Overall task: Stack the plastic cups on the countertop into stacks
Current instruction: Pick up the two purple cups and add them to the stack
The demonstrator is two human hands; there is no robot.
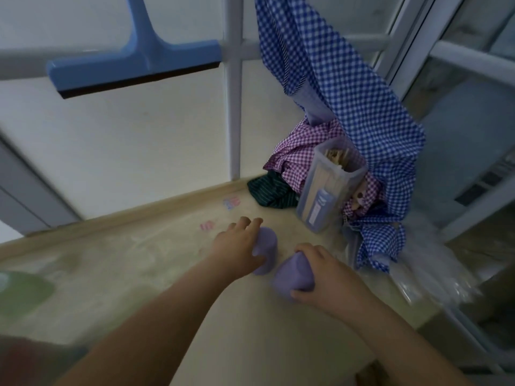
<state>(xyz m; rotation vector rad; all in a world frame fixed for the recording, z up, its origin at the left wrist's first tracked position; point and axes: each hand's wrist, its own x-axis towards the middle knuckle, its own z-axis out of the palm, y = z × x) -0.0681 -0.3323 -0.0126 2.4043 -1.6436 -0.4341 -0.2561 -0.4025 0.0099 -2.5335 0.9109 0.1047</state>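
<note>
The person is reaching both bare hands over the beige surface [156,263] toward its far right corner. The left hand [239,246] is wrapping around the side of a purple plastic cup [266,250], with the thumb pressing across the near wall and the fingers curling over the far side. The right hand [323,274] is closing over a second purple cup [292,275], thumb on the near lower edge and fingers draped across the top right. The two cups are sitting just beside each other, both seemingly upside down with closed ends showing, though the blur is making that hard to confirm. At the left edge a green shape [22,291], possibly another cup, is lying well apart, too blurred to identify.

The cups are likely light and fairly stiff, with smooth walls that could slip under a loose pinch. Gripping around the mid wall, as both hands are doing, looks sensible; squeezing hard near an open rim might flex it. Nesting will probably call for aligning one cup squarely over the other, since tapered cups tend to jam when tilted.

Behind the cups a clear container of wooden sticks [330,188] is standing against checked cloths [351,107], near enough that a careless lift could knock it.
</note>
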